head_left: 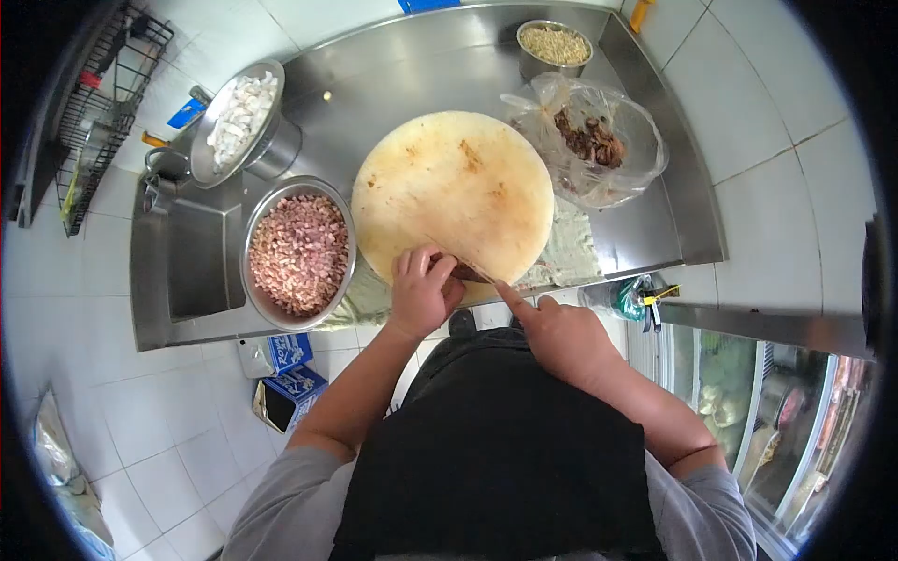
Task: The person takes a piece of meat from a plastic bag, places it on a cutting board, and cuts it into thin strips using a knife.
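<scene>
At the near edge of a round cutting board (449, 178), my left hand (427, 288) has its fingers curled down on a small dark brown piece of food (467, 273). My right hand (563, 338) grips a knife (487, 278), its index finger stretched along the back toward the blade. Seen nearly edge-on, the blade lies right beside the left fingertips and the brown piece. My left palm and the knife's handle are hidden. Brown stains mark the board's far half.
Left of the board stands a bowl of diced pinkish meat (299, 254); behind it, a tilted dish of whitish pieces (241, 122). A clear plastic bag (645, 154) holds dark brown pieces. A metal pot (556, 49) sits at the back right. A sink basin (192, 252) is at left.
</scene>
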